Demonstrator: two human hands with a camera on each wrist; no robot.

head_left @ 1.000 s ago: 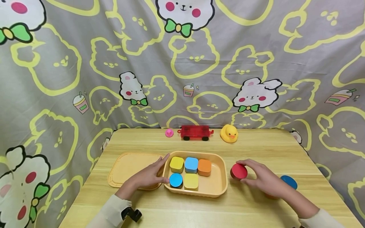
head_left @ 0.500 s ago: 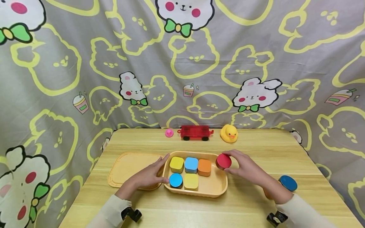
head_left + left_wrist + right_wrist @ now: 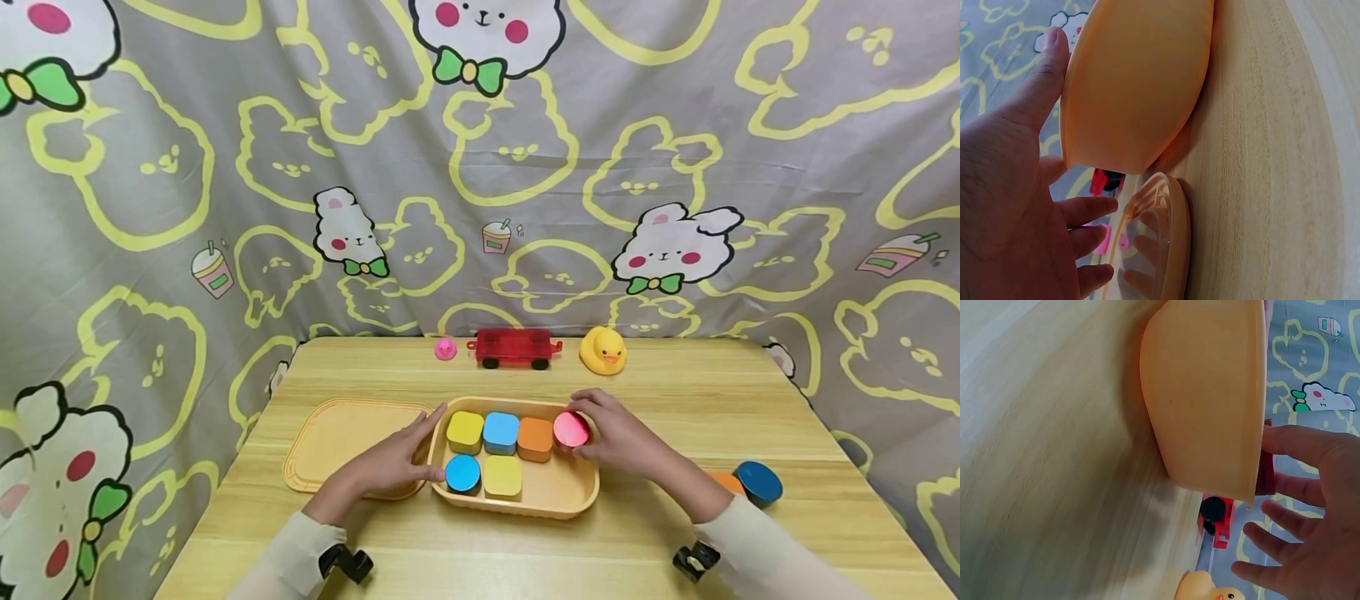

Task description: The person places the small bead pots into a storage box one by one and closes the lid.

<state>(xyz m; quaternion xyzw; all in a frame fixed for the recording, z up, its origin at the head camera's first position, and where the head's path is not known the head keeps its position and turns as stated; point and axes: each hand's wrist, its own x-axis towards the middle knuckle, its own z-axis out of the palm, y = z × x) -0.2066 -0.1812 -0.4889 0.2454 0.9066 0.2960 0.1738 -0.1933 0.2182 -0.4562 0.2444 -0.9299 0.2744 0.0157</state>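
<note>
A peach plastic box (image 3: 555, 495) holds several square blocks: two yellow, one light blue, one orange. A blue round block (image 3: 462, 473) stands at its front left. My right hand (image 3: 621, 437) pinches a red round block (image 3: 572, 430) between thumb and fingers, inside the box's back right, beside the orange block (image 3: 536, 439). In the right wrist view, that red block (image 3: 1266, 470) peeks over the rim. My left hand (image 3: 390, 461) rests against the box's left end, thumb and index finger spread along the rim; its other fingers (image 3: 1094, 209) are off the box.
A matching peach lid (image 3: 345, 442) lies left of the box, partly under the left hand. Behind stand a pink duck (image 3: 446, 349), a red toy wagon (image 3: 513, 347) and a yellow duck (image 3: 602, 351). Blue (image 3: 759, 483) and orange (image 3: 729, 482) blocks sit at right.
My right hand has carried the red round block leftward over the rim and down into the box, next to the orange block. The left hand has stayed in place.
</note>
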